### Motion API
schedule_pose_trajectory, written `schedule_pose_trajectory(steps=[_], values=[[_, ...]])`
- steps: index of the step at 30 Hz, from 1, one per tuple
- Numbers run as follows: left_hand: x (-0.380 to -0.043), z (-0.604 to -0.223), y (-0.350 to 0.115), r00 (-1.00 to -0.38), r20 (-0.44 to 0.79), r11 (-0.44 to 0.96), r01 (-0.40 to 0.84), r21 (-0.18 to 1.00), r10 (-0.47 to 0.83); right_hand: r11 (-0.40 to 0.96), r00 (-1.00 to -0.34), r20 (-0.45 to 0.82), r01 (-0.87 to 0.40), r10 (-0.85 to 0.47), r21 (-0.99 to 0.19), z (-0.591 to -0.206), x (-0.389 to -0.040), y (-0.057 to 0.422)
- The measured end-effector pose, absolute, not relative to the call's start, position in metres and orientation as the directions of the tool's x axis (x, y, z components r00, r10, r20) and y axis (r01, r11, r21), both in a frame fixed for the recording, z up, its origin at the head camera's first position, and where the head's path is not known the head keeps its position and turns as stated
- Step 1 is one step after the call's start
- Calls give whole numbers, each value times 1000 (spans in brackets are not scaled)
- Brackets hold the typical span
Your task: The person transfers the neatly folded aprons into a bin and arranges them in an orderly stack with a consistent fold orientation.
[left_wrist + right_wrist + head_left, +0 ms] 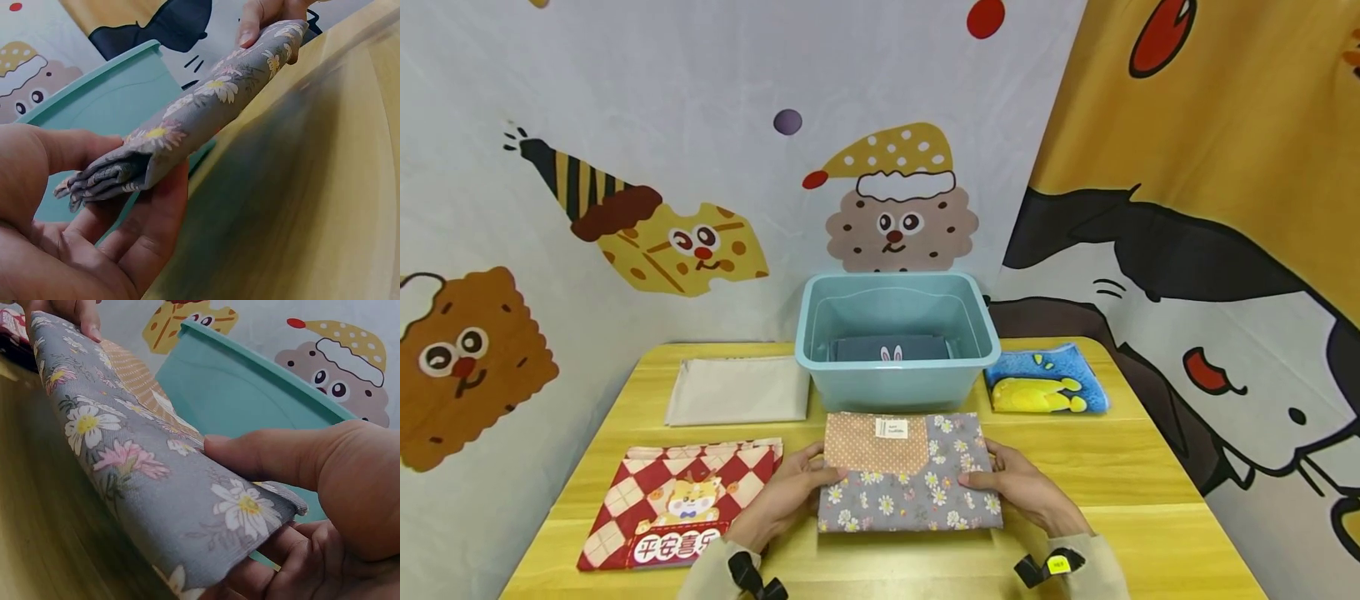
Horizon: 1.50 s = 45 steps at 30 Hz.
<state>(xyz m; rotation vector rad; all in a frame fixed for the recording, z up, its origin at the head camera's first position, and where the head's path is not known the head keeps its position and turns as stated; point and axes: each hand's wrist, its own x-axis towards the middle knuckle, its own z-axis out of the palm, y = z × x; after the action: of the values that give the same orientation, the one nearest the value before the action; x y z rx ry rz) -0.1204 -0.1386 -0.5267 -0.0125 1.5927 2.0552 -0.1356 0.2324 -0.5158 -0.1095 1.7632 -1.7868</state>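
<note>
Holds a folded floral cloth (902, 504) by its two short sides, raised above the near middle of a wooden table (1097, 467), just on the near side of a pale blue tub (895, 383). Shows white daisies on a grey ground, with a peach dotted panel (857, 446) toward the far left and a small white label (891, 428) close to the far edge. Pinches the left side with the left hand (790, 492), thumb on top and fingers beneath, and the right side likewise with the right hand (1026, 487); sets them well apart, clamped on the cloth between. Exposes several folded layers at the left end, seen from the left wrist. Wears pale sleeves (711, 571) and dark wrist straps (752, 575).

Inside the tub, a dark folded cloth (857, 352) with two rabbit ears. Just left of the tub, a plain pale cloth (737, 392), folded flat. At the near left, by the left hand, a red checked cloth (688, 500) with a cartoon animal and white lettering. Just right of the tub, a blue and yellow cloth (1045, 383). Beyond the table, a white cartoon-printed hanging (700, 83); on the right, an orange hanging (1225, 133)
</note>
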Motion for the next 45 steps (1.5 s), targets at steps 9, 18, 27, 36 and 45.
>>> schedule_pose_trajectory(steps=[9, 18, 27, 36, 45], values=[[-116, -511, -145, -854, -307, -153, -400, 904, 420, 81, -805, -338, 344, -488, -935, -501, -133, 234], [-118, -496, -148, -878, -270, -137, -347, 928, 394, 101, -807, -315, 307, -499, -946, -483, -130, 236], [-118, -477, -150, -880, -231, -120, -304, 945, 416, 104, -814, -298, 285, -499, -953, -460, -126, 241], [-117, -456, -150, -907, -239, -47, -272, 961, 345, 66, -834, -232, 231, -500, -971, -445, -127, 242], [-128, -444, -151, -908, -169, -89, -218, 972, 384, 25, -855, -185, 198, -485, -980, -428, -134, 240]])
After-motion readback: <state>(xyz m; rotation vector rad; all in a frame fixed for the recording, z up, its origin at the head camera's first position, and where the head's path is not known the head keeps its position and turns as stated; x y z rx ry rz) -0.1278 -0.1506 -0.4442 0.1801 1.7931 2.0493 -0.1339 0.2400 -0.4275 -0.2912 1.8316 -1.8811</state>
